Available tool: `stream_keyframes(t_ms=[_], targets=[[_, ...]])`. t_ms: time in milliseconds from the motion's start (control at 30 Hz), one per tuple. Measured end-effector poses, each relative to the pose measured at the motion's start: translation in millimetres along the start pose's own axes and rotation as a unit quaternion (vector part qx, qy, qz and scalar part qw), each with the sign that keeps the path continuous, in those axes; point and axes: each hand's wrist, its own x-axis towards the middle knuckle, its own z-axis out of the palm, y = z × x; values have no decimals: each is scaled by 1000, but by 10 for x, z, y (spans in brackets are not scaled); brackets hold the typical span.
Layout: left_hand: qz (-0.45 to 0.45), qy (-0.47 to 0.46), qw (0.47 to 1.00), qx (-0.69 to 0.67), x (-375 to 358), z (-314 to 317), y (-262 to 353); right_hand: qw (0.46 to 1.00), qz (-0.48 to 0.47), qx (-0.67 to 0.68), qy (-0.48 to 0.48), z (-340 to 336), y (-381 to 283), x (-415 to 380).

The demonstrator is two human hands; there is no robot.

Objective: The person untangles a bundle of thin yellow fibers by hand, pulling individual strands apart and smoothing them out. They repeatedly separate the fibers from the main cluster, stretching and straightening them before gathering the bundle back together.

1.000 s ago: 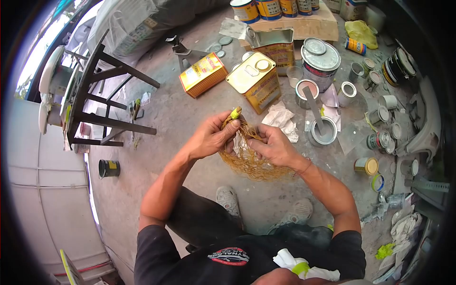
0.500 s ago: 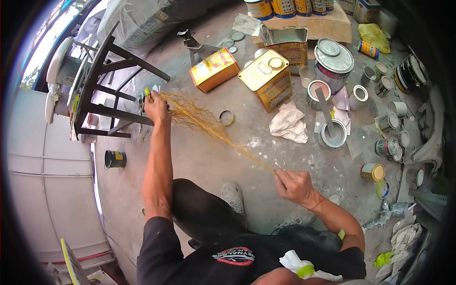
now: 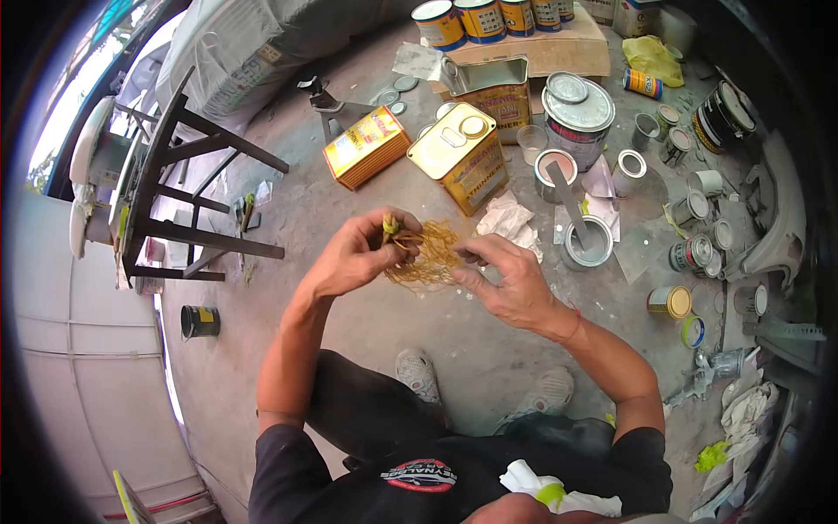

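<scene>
A bundle of wavy golden strands [image 3: 429, 253] hangs between my two hands, in front of the upright yellow thinner tin [image 3: 461, 150]. My left hand [image 3: 362, 253] is closed around the bundle's left end, where a yellow-green tip stands out above the fingers. On the right side, my right hand [image 3: 506, 278] has its thumb and index finger bent at the strands' right edge, pinched on them. Just behind my right hand, a crumpled white cloth [image 3: 509, 220] lies on the floor.
A dark metal stand [image 3: 188, 188] is at the left, with a small black can [image 3: 200, 321] below it. A tipped yellow tin [image 3: 367, 147] lies ahead. Several paint cans, including a large one [image 3: 578, 118] and an open grey one [image 3: 587, 242], stand at the right.
Both hands have come together in front of me. The strands, stretched long between them before, are now bunched up. My left hand has moved right, away from the stand.
</scene>
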Motion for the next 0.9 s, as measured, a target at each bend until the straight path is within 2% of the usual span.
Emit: stream_keyframes(t_ms=[33, 100, 167, 233, 267, 300, 333, 367, 400, 433, 467, 500, 567, 600, 633, 700, 733, 767, 800, 867, 900], targets=[[0, -31, 1000, 2, -34, 136, 45, 1000, 1, -3, 0, 24, -12, 8], [4, -30, 1000, -1, -75, 370, 138, 995, 67, 79, -9, 77, -10, 8], [11, -24, 1000, -4, -54, 458, 101, 991, 92, 97, -10, 72, 20, -30], [-15, 35, 997, 74, 8, 481, -44, 986, 118, 116, -7, 94, 40, -67], [55, 96, 980, 165, 27, 528, -91, 988, 115, 103, -1, 100, 53, -79], [55, 93, 980, 165, 70, 569, -114, 989, 114, 90, 6, 107, 61, -105], [63, 153, 978, 127, 114, 599, -148, 989, 115, 89, 7, 123, 56, -133], [71, 213, 970, 89, 159, 596, -182, 999, -31, -29, 33, 148, 43, -153], [100, 258, 955, 110, 224, 531, -225, 972, -174, -145, 58, 177, 34, -198], [128, 305, 937, 107, 324, 365, -257, 973, -172, -142, 59, 228, 21, -313], [159, 354, 916, 104, 404, 154, -243, 986, -98, -130, 21, 289, 11, -458], [163, 391, 891, 165, 411, -18, -202, 992, -27, -118, -19, 345, 26, -596], [168, 447, 819, 318, 319, -401, -221, 986, -69, -150, 11, 368, 263, -926], [170, 463, 769, 407, 258, -603, -276, 983, -66, -165, -33, 343, 404, -1154], [167, 463, 768, 409, 178, -754, -255, 979, -63, -179, -78, 301, 559, -1399], [153, 510, 805, 261, 32, -956, -167, 976, 91, -172, -96, 252, 922, -1792], [134, 472, 839, 235, -20, -905, -145, 929, 158, -200, -268, 73, 1011, -1752], [142, 401, 882, 203, -43, -837, -132, 846, 222, -220, -431, -84, 1024, -1622], [134, 375, 896, 197, -61, -730, -74, 845, 225, -217, -433, -176, 987, -1459], [134, 345, 911, 184, -92, -541, 95, 731, 253, -228, -591, -459, 907, -1026], [127, 305, 930, 160, -144, -470, 173, 802, 206, -232, -511, -574, 810, -833]])
